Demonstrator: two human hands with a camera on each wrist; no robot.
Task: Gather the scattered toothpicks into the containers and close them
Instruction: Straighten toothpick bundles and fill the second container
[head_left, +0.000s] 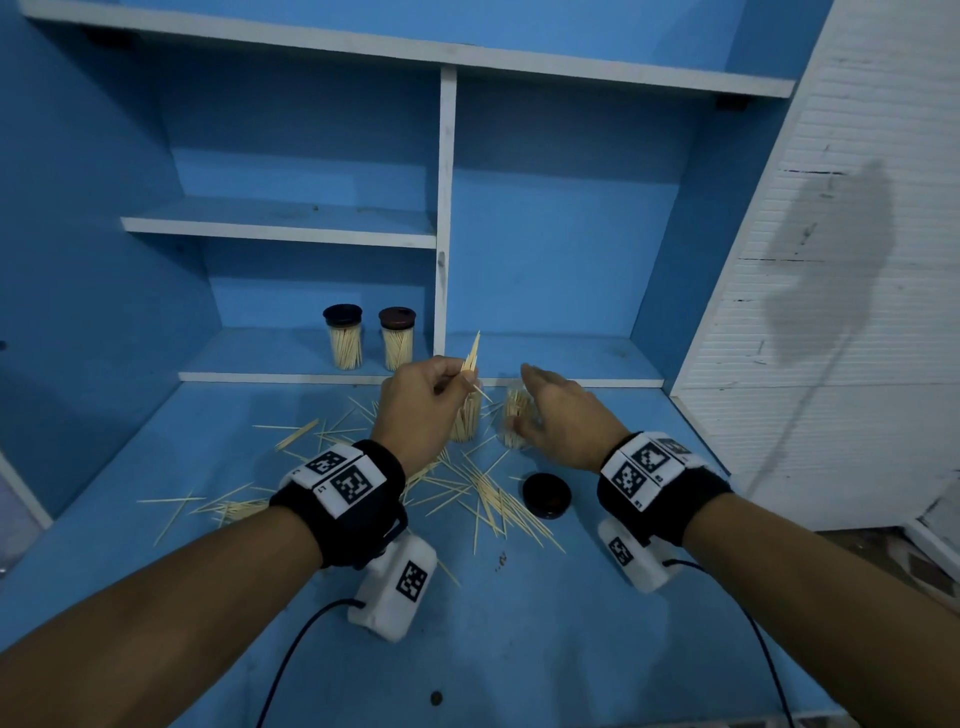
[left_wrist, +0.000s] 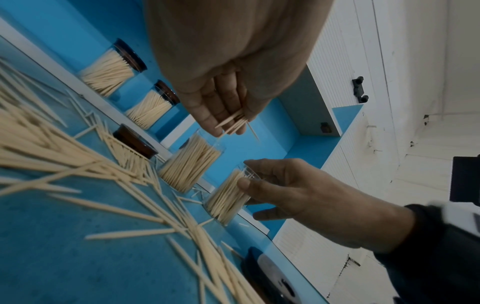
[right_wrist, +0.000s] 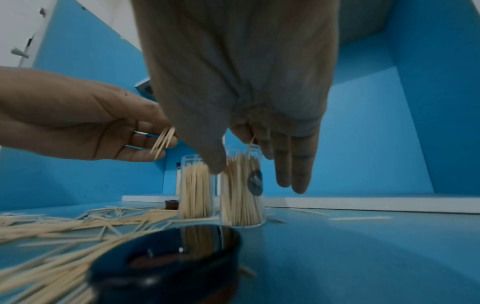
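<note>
Toothpicks (head_left: 470, 488) lie scattered across the blue counter (head_left: 597, 613) in the head view, around two uncapped jars; the left hand (head_left: 421, 405) pinches a small bundle (head_left: 471, 358) above the left jar (head_left: 466, 418), probably to drop it in, while the right hand (head_left: 558, 410) cups the right jar (head_left: 514, 418), fingers loose, likely steadying it. A dark lid (head_left: 546, 494) waits nearby, and two capped jars (head_left: 370, 338) stand on the shelf behind. The left wrist view shows the bundle (left_wrist: 233, 123) held at the fingertips over the open mouth (left_wrist: 207, 142). In the right wrist view, the right hand's fingers (right_wrist: 293, 164) hang straight behind its jar (right_wrist: 241, 189), the thumb at the rim.
</note>
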